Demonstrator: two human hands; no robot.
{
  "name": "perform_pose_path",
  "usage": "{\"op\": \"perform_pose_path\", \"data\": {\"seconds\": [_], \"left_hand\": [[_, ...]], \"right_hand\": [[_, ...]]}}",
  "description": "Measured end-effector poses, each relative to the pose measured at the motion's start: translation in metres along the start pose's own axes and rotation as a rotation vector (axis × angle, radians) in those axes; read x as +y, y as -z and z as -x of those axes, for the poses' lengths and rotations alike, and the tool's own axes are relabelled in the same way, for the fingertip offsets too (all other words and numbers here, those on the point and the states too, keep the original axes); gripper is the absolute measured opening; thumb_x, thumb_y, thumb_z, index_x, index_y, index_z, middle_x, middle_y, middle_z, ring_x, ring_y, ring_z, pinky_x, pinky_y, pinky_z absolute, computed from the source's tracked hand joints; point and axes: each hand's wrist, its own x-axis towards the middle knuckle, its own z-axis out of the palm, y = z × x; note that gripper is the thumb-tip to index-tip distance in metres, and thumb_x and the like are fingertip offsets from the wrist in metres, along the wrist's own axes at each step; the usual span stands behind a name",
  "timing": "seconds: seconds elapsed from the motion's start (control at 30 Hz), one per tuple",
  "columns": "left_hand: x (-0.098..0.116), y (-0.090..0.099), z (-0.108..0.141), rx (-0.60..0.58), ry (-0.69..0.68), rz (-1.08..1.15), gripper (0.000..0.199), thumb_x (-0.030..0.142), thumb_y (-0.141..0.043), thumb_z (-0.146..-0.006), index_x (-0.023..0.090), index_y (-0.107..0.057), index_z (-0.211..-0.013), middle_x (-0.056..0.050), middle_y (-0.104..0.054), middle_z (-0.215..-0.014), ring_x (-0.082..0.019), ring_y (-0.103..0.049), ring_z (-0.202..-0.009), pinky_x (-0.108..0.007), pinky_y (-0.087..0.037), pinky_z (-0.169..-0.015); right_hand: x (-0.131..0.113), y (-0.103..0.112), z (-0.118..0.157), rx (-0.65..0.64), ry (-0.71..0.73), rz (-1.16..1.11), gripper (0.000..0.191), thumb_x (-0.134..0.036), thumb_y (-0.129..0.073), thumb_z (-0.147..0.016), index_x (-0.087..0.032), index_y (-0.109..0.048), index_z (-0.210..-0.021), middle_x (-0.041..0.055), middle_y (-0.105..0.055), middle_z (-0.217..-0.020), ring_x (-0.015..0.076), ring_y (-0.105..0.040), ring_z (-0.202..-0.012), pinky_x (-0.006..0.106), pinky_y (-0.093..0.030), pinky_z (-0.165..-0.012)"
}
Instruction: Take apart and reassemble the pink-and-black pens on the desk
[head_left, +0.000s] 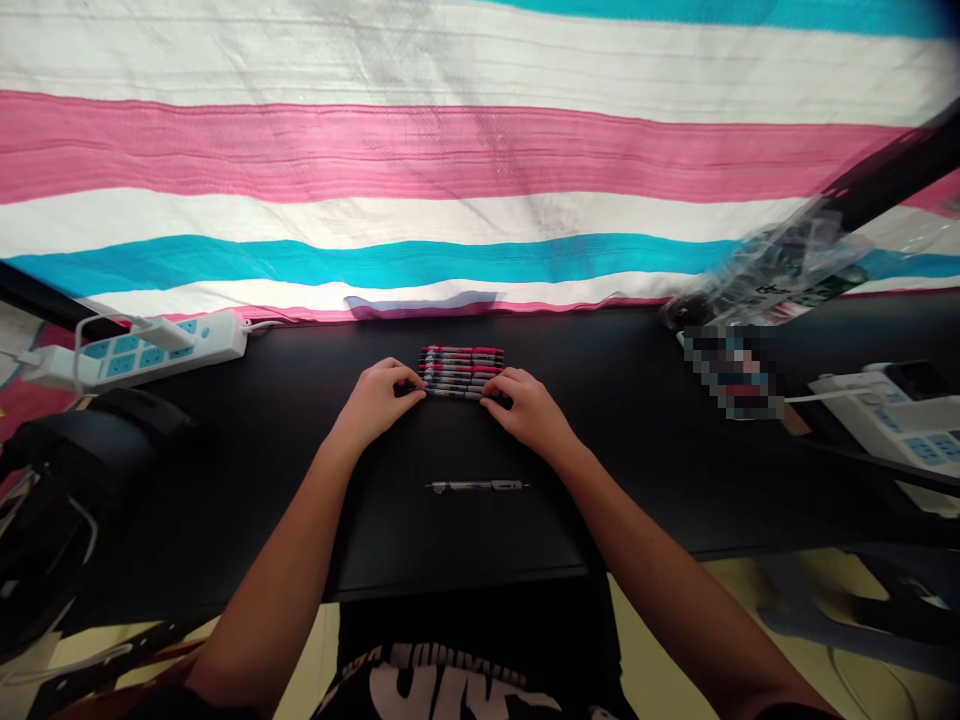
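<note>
Red-tipped pens [461, 372]: were lined side by side on the black desk [675, 450], centred.
Left hand [375, 402]: was cupped against the row's left end.
Right hand [527, 410]: was set against its right end, the row being clamped between both hands.
Lone pen [477, 486]: was laid nearer, crosswise.

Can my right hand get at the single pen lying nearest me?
Probably yes: the right hand rests against the end of the pen row, close to the lone pen, with nothing visible between them.

Left hand [373, 403] and right hand [530, 410] around a pen row [461, 372]
</note>
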Motion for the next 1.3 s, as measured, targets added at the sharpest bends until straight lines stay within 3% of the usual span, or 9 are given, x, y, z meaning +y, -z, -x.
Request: {"op": "perform_pose_path", "data": {"seconds": [0.23, 0.73, 0.83, 0.93, 1.1, 1.2, 1.3], "left_hand": [[0.000, -0.004, 0.000, 0.009, 0.006, 0.005, 0.008, 0.023, -0.075, -0.080, 0.019, -0.074, -0.086, -0.002, -0.064, -0.087, -0.013, -0.056, -0.071, -0.027, -0.049, -0.070], [0.006, -0.003, 0.001, 0.026, -0.031, 0.001, 0.005, 0.023, -0.073, -0.082, 0.019, -0.072, -0.086, -0.001, -0.060, -0.090, -0.014, -0.057, -0.077, -0.028, -0.047, -0.072], [0.020, 0.001, 0.005, -0.080, -0.097, 0.024, 0.006, 0.026, -0.074, -0.082, 0.020, -0.073, -0.084, -0.001, -0.062, -0.089, -0.015, -0.058, -0.078, -0.028, -0.046, -0.073], [0.044, 0.000, 0.014, -0.333, -0.158, 0.050, 0.017, 0.035, -0.078, -0.081, 0.020, -0.072, -0.076, 0.000, -0.062, -0.077, -0.014, -0.057, -0.072, -0.027, -0.045, -0.067], [0.079, -0.019, 0.030, -0.584, -0.316, -0.159, 0.026, 0.041, -0.085, -0.073, 0.021, -0.072, -0.082, -0.001, -0.066, -0.085, -0.021, -0.059, -0.085, -0.033, -0.045, -0.079], [0.080, -0.029, 0.032, -0.607, -0.326, -0.231, 0.013, 0.029, -0.079, -0.079, 0.021, -0.071, -0.085, -0.002, -0.067, -0.087, -0.023, -0.060, -0.090, -0.035, -0.045, -0.082], [0.070, -0.026, 0.029, -0.542, -0.304, -0.226, 0.003, 0.022, -0.069, -0.085, 0.020, -0.070, -0.083, -0.003, -0.068, -0.086, -0.022, -0.062, -0.087, -0.034, -0.046, -0.080]], "right_hand": [[0.001, 0.002, 0.001, 0.011, -0.015, -0.008, 0.005, -0.015, -0.064, -0.087, -0.021, -0.064, -0.088, 0.0067, -0.061, -0.095, 0.0234, -0.059, -0.092, 0.038, -0.050, -0.082], [0.003, 0.006, 0.002, 0.005, -0.028, -0.045, 0.010, -0.019, -0.066, -0.087, -0.021, -0.065, -0.096, 0.0070, -0.061, -0.100, 0.0229, -0.060, -0.092, 0.038, -0.051, -0.083], [0.003, 0.008, 0.002, 0.044, -0.024, -0.057, 0.008, -0.019, -0.065, -0.088, -0.021, -0.065, -0.096, 0.0072, -0.063, -0.101, 0.0221, -0.060, -0.090, 0.038, -0.051, -0.082], [0.003, 0.010, 0.001, 0.063, -0.018, -0.097, 0.005, -0.020, -0.063, -0.089, -0.021, -0.066, -0.094, 0.0060, -0.063, -0.096, 0.0202, -0.061, -0.085, 0.036, -0.051, -0.079], [0.003, 0.010, 0.001, 0.041, -0.003, -0.131, 0.007, -0.018, -0.067, -0.086, -0.020, -0.067, -0.092, 0.0049, -0.064, -0.094, 0.0189, -0.060, -0.082, 0.034, -0.050, -0.076], [0.001, 0.010, 0.000, 0.040, 0.008, -0.141, 0.004, -0.021, -0.064, -0.089, -0.021, -0.068, -0.089, 0.0048, -0.063, -0.091, 0.0184, -0.059, -0.080, 0.033, -0.049, -0.074], [-0.003, 0.012, 0.000, 0.070, -0.009, -0.195, 0.012, -0.027, -0.060, -0.093, -0.020, -0.068, -0.088, 0.0057, -0.064, -0.090, 0.0174, -0.058, -0.075, 0.032, -0.049, -0.071]]}}
